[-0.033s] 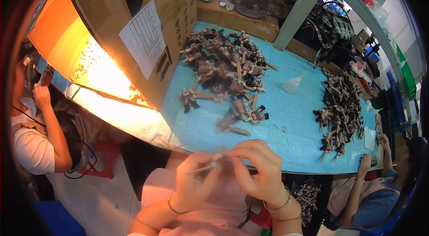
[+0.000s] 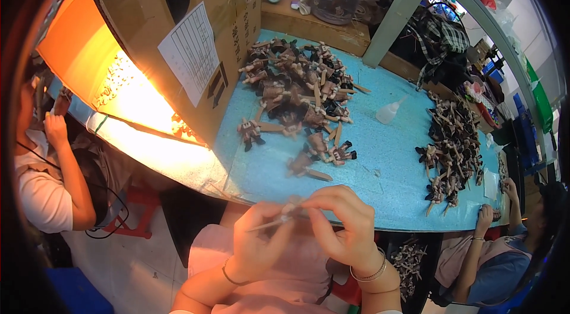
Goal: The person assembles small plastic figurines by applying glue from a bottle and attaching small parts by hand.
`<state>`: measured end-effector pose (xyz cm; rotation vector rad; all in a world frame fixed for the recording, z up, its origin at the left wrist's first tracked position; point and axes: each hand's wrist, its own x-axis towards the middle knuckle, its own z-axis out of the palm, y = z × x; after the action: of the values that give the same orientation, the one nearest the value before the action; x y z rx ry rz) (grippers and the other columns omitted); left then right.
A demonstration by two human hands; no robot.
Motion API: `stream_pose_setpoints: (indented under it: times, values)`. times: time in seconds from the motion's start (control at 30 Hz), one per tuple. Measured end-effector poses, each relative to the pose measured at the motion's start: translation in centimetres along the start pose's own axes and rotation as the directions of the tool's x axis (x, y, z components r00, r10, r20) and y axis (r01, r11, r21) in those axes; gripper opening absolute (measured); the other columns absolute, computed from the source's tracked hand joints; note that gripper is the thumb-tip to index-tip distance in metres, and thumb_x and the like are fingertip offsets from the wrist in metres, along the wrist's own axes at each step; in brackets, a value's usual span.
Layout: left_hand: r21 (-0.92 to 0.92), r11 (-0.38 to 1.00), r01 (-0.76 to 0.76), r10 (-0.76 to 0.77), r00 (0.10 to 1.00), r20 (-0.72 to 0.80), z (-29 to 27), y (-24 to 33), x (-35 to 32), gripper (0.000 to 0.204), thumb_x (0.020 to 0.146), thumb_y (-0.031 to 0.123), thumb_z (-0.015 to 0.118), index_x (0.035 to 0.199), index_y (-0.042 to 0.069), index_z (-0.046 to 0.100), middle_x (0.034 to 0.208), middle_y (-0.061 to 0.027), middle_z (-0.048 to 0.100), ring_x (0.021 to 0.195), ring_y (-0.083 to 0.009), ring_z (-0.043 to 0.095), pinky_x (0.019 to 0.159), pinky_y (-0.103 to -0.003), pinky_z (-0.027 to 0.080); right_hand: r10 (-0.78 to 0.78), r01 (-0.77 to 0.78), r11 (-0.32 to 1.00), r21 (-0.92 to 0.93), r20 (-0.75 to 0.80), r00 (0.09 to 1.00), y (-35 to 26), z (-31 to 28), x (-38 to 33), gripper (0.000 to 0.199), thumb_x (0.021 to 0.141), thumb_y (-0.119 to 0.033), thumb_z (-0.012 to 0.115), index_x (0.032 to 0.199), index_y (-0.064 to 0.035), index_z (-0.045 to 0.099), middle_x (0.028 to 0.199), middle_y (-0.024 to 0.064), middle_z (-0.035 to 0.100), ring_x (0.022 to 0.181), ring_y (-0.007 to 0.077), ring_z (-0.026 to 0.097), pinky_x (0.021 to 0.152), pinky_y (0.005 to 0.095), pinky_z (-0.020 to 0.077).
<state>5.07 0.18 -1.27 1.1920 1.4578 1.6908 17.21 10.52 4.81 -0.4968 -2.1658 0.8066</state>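
Above my lap, at the near edge of the table, both hands meet around a small toy piece (image 2: 289, 214) with a thin brown blade. Its details are blurred. My left hand (image 2: 259, 237) is closed on it, the blade sticking out to the left past the fingers. The fingers of my right hand (image 2: 344, 222) are pinched together at the piece's upper end; what lies between their tips is partly hidden. Beyond my hands, a brown toy figure with a blade (image 2: 303, 164) lies on the blue table (image 2: 371, 195). Behind it is a heap of similar toy figures (image 2: 297, 85).
A large cardboard box (image 2: 133, 11), brightly lit inside, stands at left. A white squeeze bottle (image 2: 388, 113) lies beyond my hands. Another figure pile (image 2: 454, 147) is at right. Co-workers sit left (image 2: 47, 183) and right (image 2: 499, 254). Below the table is a dark bin of small parts (image 2: 409, 263).
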Motion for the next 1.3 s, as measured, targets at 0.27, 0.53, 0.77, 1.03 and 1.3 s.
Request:
stream_pose_setpoints:
  times: [0.27, 0.53, 0.77, 1.03, 1.3]
  values:
    - [-0.029, 0.999, -0.023, 0.02, 0.996, -0.085, 0.8, 0.3, 0.1, 0.021, 0.079, -0.007, 0.058, 0.098, -0.003, 0.05, 0.092, -0.0084, 0.057, 0.083, -0.0104, 0.053, 0.076, -0.023, 0.043, -0.028, 0.024, 0.995, -0.095, -0.041, 0.999, -0.4, 0.5, -0.1, 0.017, 0.069, 0.0, 0.064, 0.085, -0.0031, 0.06, 0.082, 0.0076, 0.059, 0.074, 0.025, 0.056, 0.067, 0.0338, 0.0419]
    - [-0.066, 0.994, -0.089, 0.08, 0.989, -0.128, 1.0, -0.2, 0.1, 0.019, 0.08, -0.006, 0.06, 0.097, -0.002, 0.053, 0.086, -0.0072, 0.06, 0.078, -0.0092, 0.057, 0.067, -0.021, 0.046, -0.055, 0.047, 0.985, -0.165, -0.042, 0.998, -0.7, 1.0, -0.7, 0.021, 0.068, 0.0, 0.064, 0.088, -0.0026, 0.06, 0.087, 0.0079, 0.058, 0.076, 0.025, 0.055, 0.067, 0.0341, 0.041]
    - [-0.058, 0.996, -0.071, 0.063, 0.991, -0.121, 1.1, 0.0, 0.7, 0.021, 0.078, -0.007, 0.06, 0.097, -0.002, 0.052, 0.089, -0.0081, 0.059, 0.08, -0.0103, 0.056, 0.071, -0.022, 0.045, -0.038, 0.014, 0.969, -0.247, -0.095, 0.995, -1.0, 1.2, -0.8, 0.023, 0.066, 0.004, 0.063, 0.088, -0.0026, 0.061, 0.086, 0.0084, 0.058, 0.076, 0.0258, 0.055, 0.066, 0.0328, 0.0421]
    - [-0.056, 0.998, 0.033, -0.037, 0.997, -0.062, 1.0, -1.0, 0.8, 0.02, 0.081, -0.007, 0.057, 0.099, -0.003, 0.048, 0.092, -0.0086, 0.058, 0.084, -0.0101, 0.054, 0.074, -0.023, 0.044, -0.01, 0.018, 0.973, -0.231, 0.038, 0.999, -0.4, 0.7, -0.8, 0.036, 0.062, 0.0, 0.067, 0.097, -0.0036, 0.058, 0.095, 0.0113, 0.056, 0.088, 0.0294, 0.053, 0.076, 0.0357, 0.0405]
    - [-0.197, 0.972, 0.132, -0.134, 0.991, 0.002, 1.7, 0.1, 0.4, 0.027, 0.083, -0.007, 0.053, 0.107, -0.002, 0.043, 0.098, -0.0095, 0.055, 0.09, -0.0122, 0.053, 0.079, -0.026, 0.045, -0.033, 0.027, 0.889, -0.458, -0.005, 0.999, -0.3, 1.8, -1.5, 0.054, 0.059, -0.012, 0.075, 0.106, -0.0024, 0.049, 0.105, 0.0129, 0.05, 0.095, 0.0306, 0.05, 0.082, 0.0402, 0.0378]
